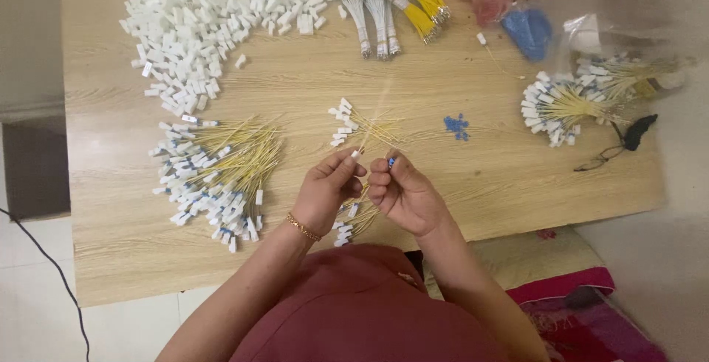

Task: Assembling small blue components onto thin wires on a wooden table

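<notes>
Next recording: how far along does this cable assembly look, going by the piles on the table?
Done, apparently: a fanned pile of yellow cables with white and blue ends at left. In hand: the left hand pinches a white-tipped yellow cable; the right hand holds a small blue piece. Left: a large heap of loose white connectors, a few blue pieces, tied bundles and another white-ended bunch.

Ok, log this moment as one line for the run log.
left hand: pinches white-tipped yellow wire | right hand: holds small blue piece | near: loose blue pieces, white caps pile | surface: wooden table
</notes>
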